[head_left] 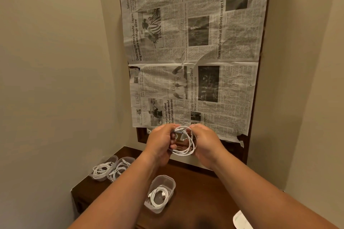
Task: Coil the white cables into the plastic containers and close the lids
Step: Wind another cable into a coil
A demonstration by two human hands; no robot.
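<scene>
Head view, and the white cable [184, 147] is up in the air, above and beyond the near container [172, 182], wound into a loose oval of several turns. The left hand [161, 142] grips the coil's left side, fingers curled round the strands. The right hand [204, 141] clamps the right side and the top, so both hold the one bundle. The oval's long axis runs up and down, its flat face is turned toward the camera, and its lower bend hangs free below the fingers.

Down on the dark wooden surface [195, 188] sits the near container, open-topped, with a second coil [158, 196] lying flat inside it. Left of it and further back, a far-left container [94, 174] and its neighbour [130, 160] stand side by side, touching, right at the surface's left edge by the wall. Each holds white cable; whether lids are on them, I cannot tell.

Bare wood stretches right of the near container, up to a white flat piece [241, 219] at the picture's lower edge. Beyond the container a newspaper [195, 52] hangs upright across a dark-framed panel.
</scene>
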